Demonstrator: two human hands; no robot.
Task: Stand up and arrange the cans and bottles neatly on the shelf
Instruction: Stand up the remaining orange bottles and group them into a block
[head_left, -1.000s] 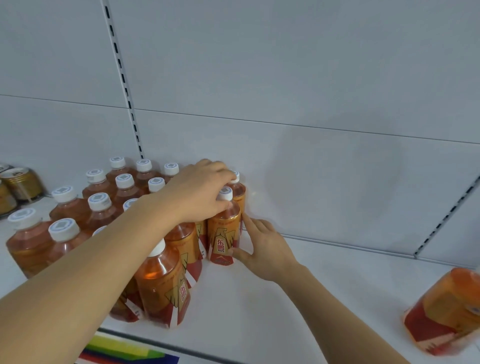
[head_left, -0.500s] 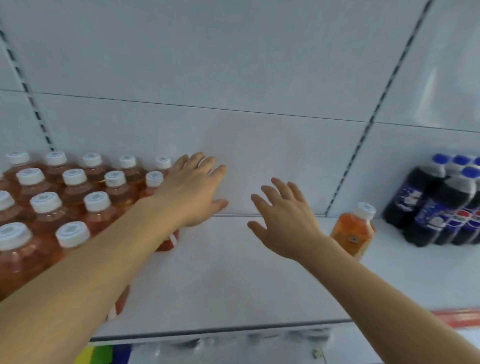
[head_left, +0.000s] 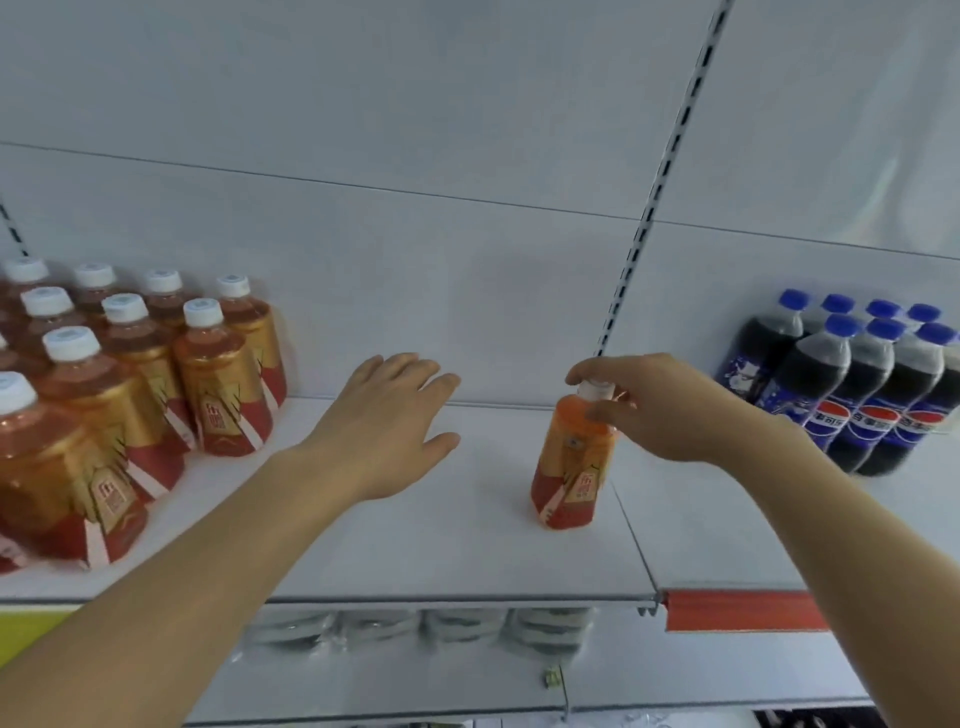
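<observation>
A white metal shelf (head_left: 467, 545) runs the width of the frame, its back panel split by a slotted upright (head_left: 654, 208). At left stands a tight block of amber tea bottles (head_left: 156, 384) with white caps and gold-and-red labels; at right, well apart from it, a cluster of blue-capped Pepsi bottles (head_left: 852, 389) sits against the back panel. Between the two groups the left hand (head_left: 387, 431) hovers over bare shelf, fingers spread and relaxed, holding nothing. The right hand (head_left: 660, 410) curls its fingers and thumb around the cap and neck of a lone tea bottle (head_left: 571, 467), which stands upright just left of the seam between shelf sections, apart from both groups. The step in hand appears to be collecting this stray bottle to join its own kind. The next move likely calls for a firm grip at the neck, a lift or slide leftward across the open shelf, and a set-down beside the front right corner of the tea block, label forward, without knocking its neighbours.
</observation>
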